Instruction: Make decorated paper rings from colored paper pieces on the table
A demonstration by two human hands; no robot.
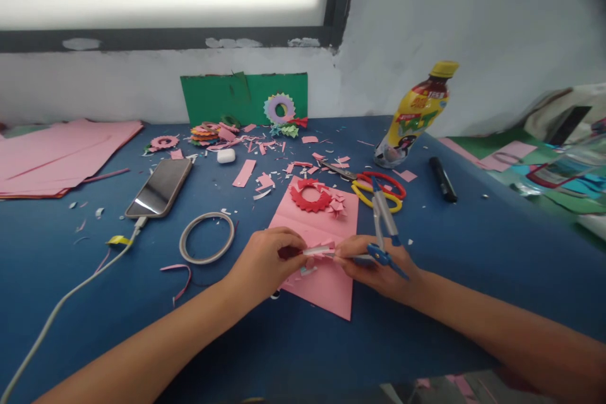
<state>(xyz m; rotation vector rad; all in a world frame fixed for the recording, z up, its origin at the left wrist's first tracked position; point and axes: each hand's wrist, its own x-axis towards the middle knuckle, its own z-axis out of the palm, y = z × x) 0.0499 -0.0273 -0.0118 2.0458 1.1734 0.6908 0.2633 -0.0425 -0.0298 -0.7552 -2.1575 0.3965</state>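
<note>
Paper [320, 250] – pinched between left grip [269, 257] and right grip [379, 279] – over card [331, 293]

Left fingers [294, 262] and right fingers [349, 246] pinch pink paper [326, 245].

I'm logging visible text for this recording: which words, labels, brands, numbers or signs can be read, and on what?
None can be read with certainty.
Yellow-capped drink bottle: characters and large letters show, too blurred to quote.
Black marker: no lettering can be made out.
Smartphone: no text visible.
</note>
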